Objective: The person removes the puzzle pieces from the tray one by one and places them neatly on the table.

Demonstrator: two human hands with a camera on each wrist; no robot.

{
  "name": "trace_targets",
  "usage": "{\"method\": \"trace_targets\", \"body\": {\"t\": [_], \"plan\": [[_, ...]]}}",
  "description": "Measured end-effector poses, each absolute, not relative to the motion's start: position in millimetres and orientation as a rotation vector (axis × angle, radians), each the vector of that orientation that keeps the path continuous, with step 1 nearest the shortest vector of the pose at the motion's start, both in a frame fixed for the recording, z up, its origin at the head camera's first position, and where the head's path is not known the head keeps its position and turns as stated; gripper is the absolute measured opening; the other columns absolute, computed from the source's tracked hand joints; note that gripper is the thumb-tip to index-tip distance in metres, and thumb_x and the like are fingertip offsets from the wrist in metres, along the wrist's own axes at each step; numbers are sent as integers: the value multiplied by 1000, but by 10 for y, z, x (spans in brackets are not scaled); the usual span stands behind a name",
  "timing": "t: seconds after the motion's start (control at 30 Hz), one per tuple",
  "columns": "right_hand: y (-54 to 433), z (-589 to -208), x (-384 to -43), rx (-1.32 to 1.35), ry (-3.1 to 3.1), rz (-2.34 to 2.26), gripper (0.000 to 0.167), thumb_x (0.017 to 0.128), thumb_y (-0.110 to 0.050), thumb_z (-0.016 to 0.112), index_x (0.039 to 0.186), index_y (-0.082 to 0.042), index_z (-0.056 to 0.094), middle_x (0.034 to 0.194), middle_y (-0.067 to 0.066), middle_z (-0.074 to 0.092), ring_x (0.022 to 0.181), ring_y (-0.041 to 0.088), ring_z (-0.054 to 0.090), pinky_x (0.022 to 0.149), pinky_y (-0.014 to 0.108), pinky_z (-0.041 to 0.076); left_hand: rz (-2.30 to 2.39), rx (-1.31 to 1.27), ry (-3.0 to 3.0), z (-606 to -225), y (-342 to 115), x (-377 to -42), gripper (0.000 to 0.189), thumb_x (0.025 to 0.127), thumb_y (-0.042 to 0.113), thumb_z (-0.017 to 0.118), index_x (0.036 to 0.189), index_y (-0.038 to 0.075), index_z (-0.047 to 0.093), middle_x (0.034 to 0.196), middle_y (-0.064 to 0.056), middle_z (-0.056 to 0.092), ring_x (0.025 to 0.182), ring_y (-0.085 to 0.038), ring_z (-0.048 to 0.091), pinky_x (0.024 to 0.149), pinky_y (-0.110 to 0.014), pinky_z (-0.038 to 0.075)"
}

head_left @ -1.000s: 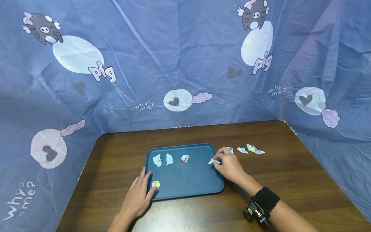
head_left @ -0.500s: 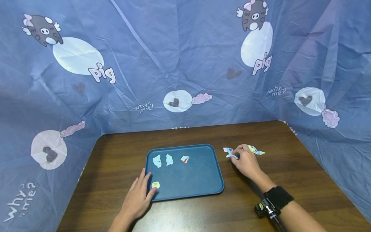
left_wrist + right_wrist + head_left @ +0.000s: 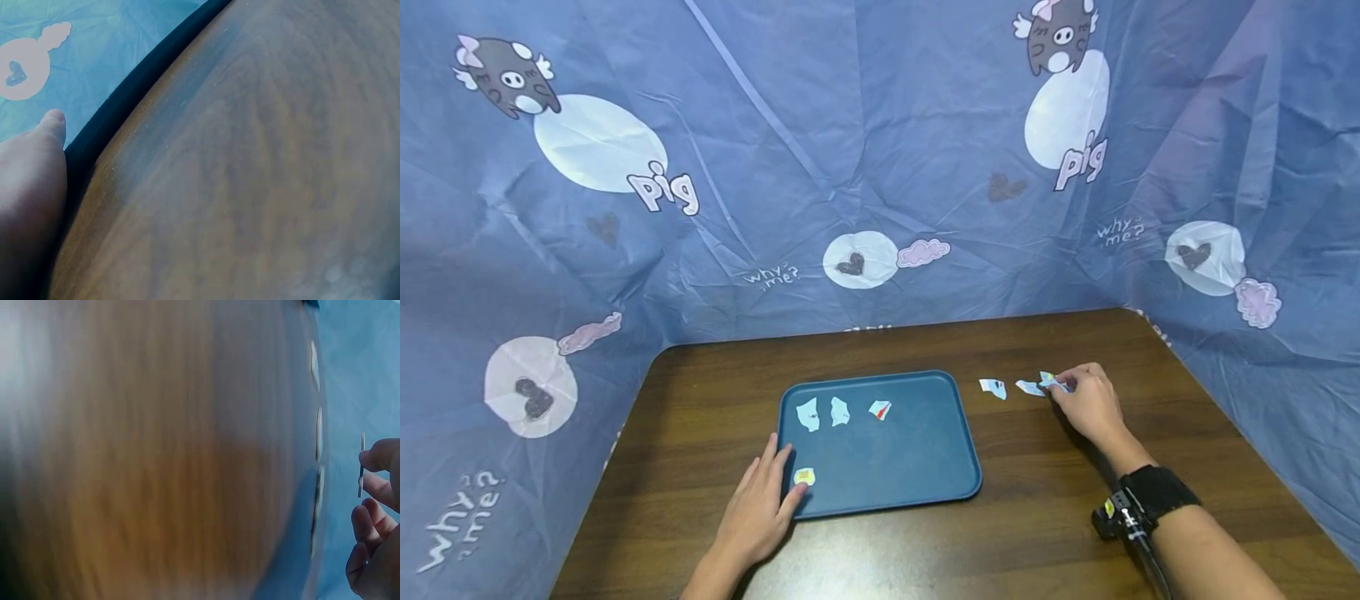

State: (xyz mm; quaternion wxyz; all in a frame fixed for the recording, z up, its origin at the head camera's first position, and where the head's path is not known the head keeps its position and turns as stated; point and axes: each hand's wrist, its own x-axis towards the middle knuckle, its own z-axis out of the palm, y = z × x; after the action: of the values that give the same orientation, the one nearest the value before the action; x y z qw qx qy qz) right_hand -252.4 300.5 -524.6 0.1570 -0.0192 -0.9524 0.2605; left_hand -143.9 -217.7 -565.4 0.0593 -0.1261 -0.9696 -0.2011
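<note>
My right hand pinches a thin, pale-blue jagged picture piece between thumb and index finger. The right wrist view shows this held piece edge-on, clear of the wood. Just below it in the head view is a yellow-marked piece, partly covered by the hand. A pale piece and a blue-and-white piece lie in the row to its left. With fingers spread, my left hand rests on the left rim of the blue tray. Its thumb is near a yellow piece.
Inside the tray, along its back, lie two pale pieces and one red-marked piece. The brown wooden table has a printed blue cloth hanging behind it and at both sides.
My right hand has carried the pale-blue piece from the tray's right side rightward, past the first loose pieces, to over the yellow-marked one. The left hand and tray keep their places.
</note>
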Motion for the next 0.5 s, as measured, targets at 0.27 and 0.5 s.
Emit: {"method": "trace_targets", "body": {"t": [0.27, 0.5], "plan": [[3366, -5280, -2577, -151, -2740, 766, 22, 91, -15, 69, 94, 6, 73, 106, 28, 58, 100, 44, 55, 80, 58, 45, -603, -384, -2938, -5643, -2177, -1443, 63, 103, 37, 55, 149, -4, 41, 162, -26, 24, 146, -36, 34, 120, -50, 23], [3530, -5337, -2639, -208, -2721, 787, 20, 90, -14, 69, 90, 6, 74, 103, 30, 65, 108, 47, 54, 91, 58, 43, -600, -403, -2898, -5655, -2180, -1442, 62, 104, 36, 55, 149, -5, 41, 161, -28, 24, 145, -37, 35, 120, -49, 23]]}}
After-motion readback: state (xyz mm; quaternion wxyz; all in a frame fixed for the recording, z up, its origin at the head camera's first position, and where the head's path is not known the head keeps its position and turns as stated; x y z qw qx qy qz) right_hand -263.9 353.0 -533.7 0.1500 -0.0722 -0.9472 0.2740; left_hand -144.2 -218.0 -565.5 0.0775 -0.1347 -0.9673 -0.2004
